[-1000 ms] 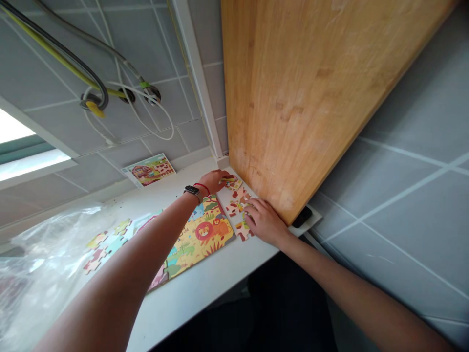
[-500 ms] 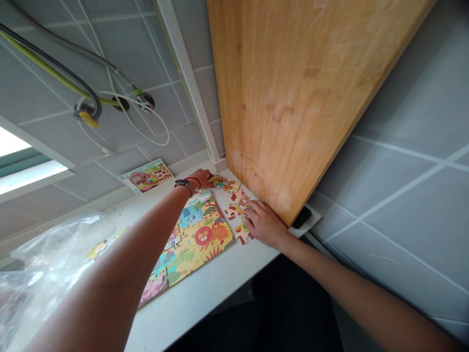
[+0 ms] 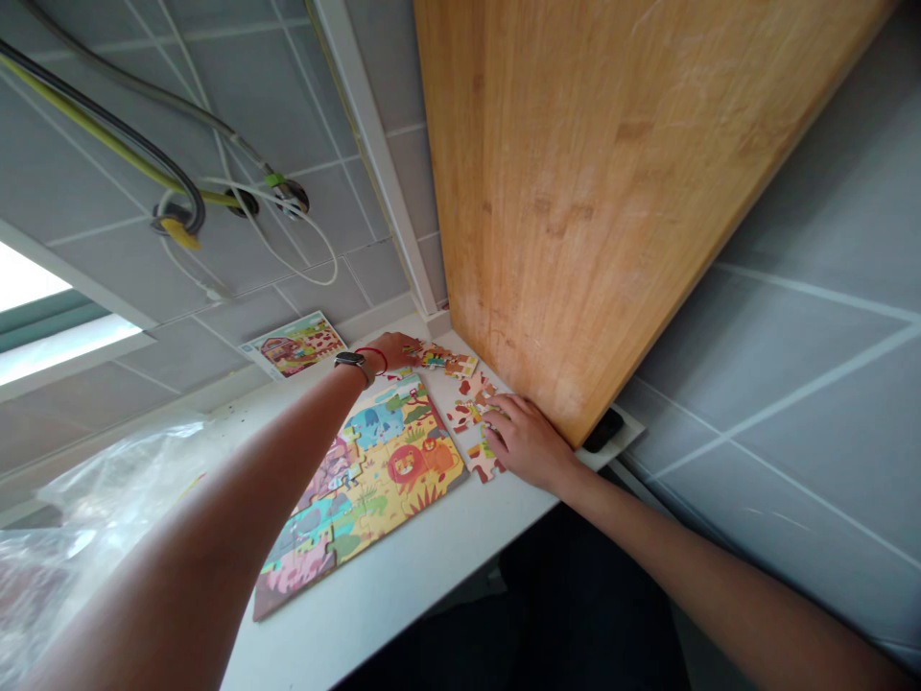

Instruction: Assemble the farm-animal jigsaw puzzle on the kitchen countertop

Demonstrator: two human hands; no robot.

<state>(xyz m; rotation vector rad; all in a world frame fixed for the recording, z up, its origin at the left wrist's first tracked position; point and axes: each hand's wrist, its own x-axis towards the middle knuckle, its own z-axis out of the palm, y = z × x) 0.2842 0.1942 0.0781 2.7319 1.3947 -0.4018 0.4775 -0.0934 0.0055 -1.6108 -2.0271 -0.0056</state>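
Note:
My left hand (image 3: pixel 394 352), with a watch and a red cord at the wrist, reaches past the far edge of an animal jigsaw puzzle (image 3: pixel 403 465). Its fingers are closed at a small cluster of loose puzzle pieces (image 3: pixel 450 360) and seem to pinch one, though the fingertips are partly hidden. My right hand (image 3: pixel 529 441) lies with fingers stretched and apart over more puzzle pieces (image 3: pixel 471 403), beside the puzzle's right edge. A joined piece with a cow-like pattern (image 3: pixel 485 465) sits just below those fingers. My left forearm covers part of the puzzle's left side.
A big wooden board (image 3: pixel 576 211) leans at the right, close to my right hand. A picture card (image 3: pixel 296 345) rests against the tiled wall. Clear plastic wrapping (image 3: pixel 122 480) lies at the left. A dark object (image 3: pixel 602 429) sits under the board. Cables (image 3: pixel 194 197) hang on the wall.
The view has shifted slightly, showing more of the puzzle's lower left corner. My left hand stays by the far pieces and my right hand stays over the near ones.

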